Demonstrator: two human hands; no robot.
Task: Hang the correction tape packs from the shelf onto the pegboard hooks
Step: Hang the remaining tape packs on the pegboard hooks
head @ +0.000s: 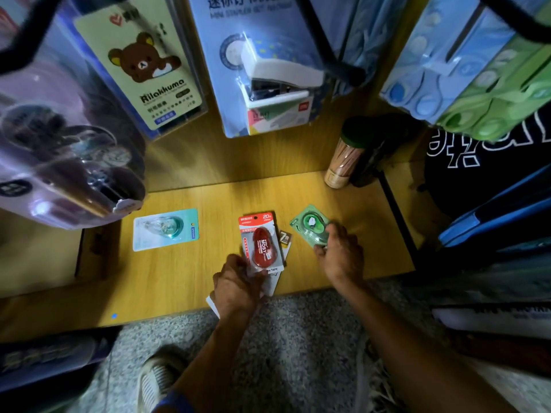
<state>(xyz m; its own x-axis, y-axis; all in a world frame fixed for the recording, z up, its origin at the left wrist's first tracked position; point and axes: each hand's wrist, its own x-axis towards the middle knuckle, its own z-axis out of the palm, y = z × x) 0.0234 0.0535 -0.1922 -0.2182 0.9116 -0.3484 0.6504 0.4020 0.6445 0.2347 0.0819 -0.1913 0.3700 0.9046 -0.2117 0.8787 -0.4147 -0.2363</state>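
On the low wooden shelf [185,275] lie three kinds of correction tape packs. My left hand [237,286] grips the lower end of a red pack [262,242], which lies on top of other white-backed packs. My right hand [340,254] pinches the near edge of a green pack [308,225] at the right. A teal pack [165,229] lies flat and alone at the left, untouched. Black pegboard hooks [325,43] stick out overhead with other goods hanging on them.
Hanging above are a Rilakkuma card pack [143,64], a mini stapler pack [268,67], a purple blister pack [59,156] and blue and green packs [477,76]. A jar of sticks [344,160] stands at the shelf's back right. My shoe [158,380] is on the speckled floor.
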